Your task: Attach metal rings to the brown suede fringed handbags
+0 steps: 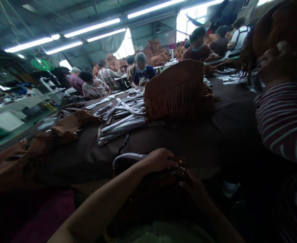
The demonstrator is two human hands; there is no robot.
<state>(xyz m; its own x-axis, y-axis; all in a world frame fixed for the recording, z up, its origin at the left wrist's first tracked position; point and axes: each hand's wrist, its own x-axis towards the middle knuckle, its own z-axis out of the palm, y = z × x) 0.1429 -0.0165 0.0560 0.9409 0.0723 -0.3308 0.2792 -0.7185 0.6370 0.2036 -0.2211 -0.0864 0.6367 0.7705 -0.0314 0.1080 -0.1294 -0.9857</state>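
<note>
A dark bag [150,184] sits low in front of me, its body mostly lost in shadow. Its handle [130,155] is wrapped in white film. My left hand [161,159] is closed at the bag's top edge, fingers pinching a brown leather strap [181,161] with a small metal stud. Just below the strap is a metal ring [181,171]. On the ring's right side, my right hand [192,185] grips the bag's edge, thumb and fingers bent around it; shadow hides part of its fingers.
Film-wrapped straps [123,125] lie on the dark-covered table [189,138] beside a fringed brown bag [175,87]. Brown leather pieces [69,126] are heaped left. A co-worker's striped sleeve [282,118] is close on the right, a hand raised with a brown item. Several people work farther back.
</note>
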